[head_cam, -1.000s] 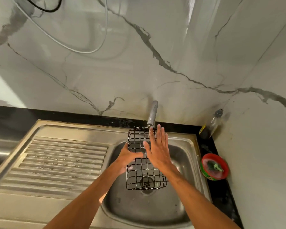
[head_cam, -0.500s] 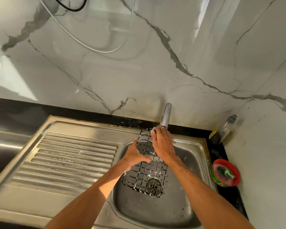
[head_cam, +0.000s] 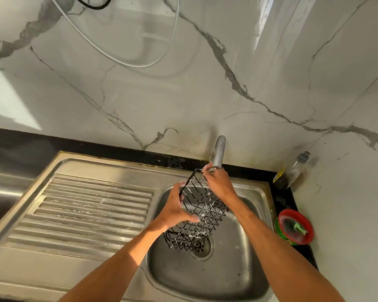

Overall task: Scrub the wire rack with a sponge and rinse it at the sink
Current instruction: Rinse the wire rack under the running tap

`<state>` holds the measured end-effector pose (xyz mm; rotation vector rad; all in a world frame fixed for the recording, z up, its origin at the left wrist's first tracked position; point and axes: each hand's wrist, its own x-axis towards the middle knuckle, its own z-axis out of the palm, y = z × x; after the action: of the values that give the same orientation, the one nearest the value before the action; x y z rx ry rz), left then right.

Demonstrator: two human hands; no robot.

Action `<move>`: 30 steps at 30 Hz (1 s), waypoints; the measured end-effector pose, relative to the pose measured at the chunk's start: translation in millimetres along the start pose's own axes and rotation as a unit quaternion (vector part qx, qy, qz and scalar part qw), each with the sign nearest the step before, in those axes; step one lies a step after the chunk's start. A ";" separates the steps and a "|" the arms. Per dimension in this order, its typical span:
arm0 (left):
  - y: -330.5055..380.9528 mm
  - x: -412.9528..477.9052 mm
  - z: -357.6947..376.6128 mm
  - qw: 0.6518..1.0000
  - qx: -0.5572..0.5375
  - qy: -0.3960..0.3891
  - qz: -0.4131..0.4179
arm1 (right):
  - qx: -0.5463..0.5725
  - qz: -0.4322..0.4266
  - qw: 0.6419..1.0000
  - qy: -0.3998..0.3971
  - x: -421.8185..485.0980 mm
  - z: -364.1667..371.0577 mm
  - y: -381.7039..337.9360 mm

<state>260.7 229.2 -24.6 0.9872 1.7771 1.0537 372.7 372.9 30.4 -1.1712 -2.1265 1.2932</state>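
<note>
A black wire rack (head_cam: 202,216) with soap suds on its wires hangs tilted over the steel sink basin (head_cam: 234,271), its top corner under the tap spout (head_cam: 218,152). My left hand (head_cam: 176,209) grips the rack's left edge, thumb lying across the wires. At the rack's top end, my right hand (head_cam: 218,183) has its fingers curled on the upper rim, right below the spout. No water stream is visible. A green sponge (head_cam: 299,227) lies in a red-rimmed bowl (head_cam: 292,229) on the counter at the right.
The ribbed steel drainboard (head_cam: 90,212) stretches to the left of the basin. A clear bottle (head_cam: 292,171) stands in the back right corner against the marble wall. The drain strainer (head_cam: 202,247) sits below the rack. A white hose (head_cam: 127,62) loops on the wall.
The rack has been tilted from flat-on to slanting, top end raised toward the spout. My right hand went from lying flat on the wires to curling over the top rim.
</note>
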 end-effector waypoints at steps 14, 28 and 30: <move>38.5 38.3 13.0 0.983 0.156 0.028 0.088 | -0.108 -0.024 0.990 0.082 -16.7 2.2 12.1; 41.4 32.3 7.0 0.982 0.127 0.050 0.134 | -0.310 -0.181 0.933 0.033 -20.9 14.1 16.6; 41.5 29.8 4.3 0.982 0.126 0.043 0.132 | -0.286 -0.170 0.943 0.023 -14.7 5.0 14.6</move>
<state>262.8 271.4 4.5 1.3817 1.9217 1.0619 384.4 361.5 16.6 -0.9457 -2.6104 0.5019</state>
